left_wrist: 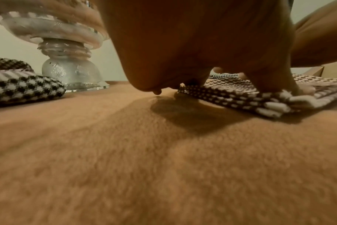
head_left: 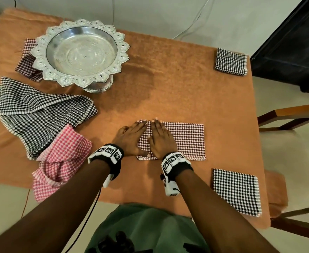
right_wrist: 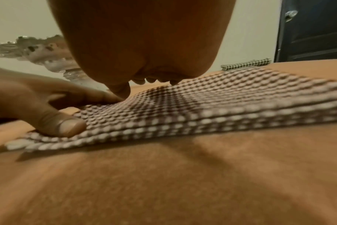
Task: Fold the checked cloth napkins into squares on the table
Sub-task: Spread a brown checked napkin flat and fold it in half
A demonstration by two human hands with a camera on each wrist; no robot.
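A maroon-and-white checked napkin point(head_left: 184, 139) lies folded into a rectangle near the table's front middle. My left hand point(head_left: 131, 136) lies flat on its left end, thumb pressing the near left corner. My right hand point(head_left: 161, 137) rests flat beside it, fingers straight, on the same end. In the left wrist view the napkin's layered edge point(left_wrist: 240, 97) shows under my palm. The right wrist view shows the napkin point(right_wrist: 202, 109) with my left thumb on its corner. Two black-and-white napkins sit folded into squares, one at the far right point(head_left: 230, 61) and one at the near right point(head_left: 236, 191).
An ornate silver pedestal bowl point(head_left: 80, 52) stands at the back left, over another maroon napkin point(head_left: 26, 61). A loose black-and-white napkin point(head_left: 33, 114) and a pink checked one point(head_left: 60, 157) lie at the left. An orange cloth point(head_left: 168, 84) covers the table; wooden chairs point(head_left: 292, 114) stand at the right.
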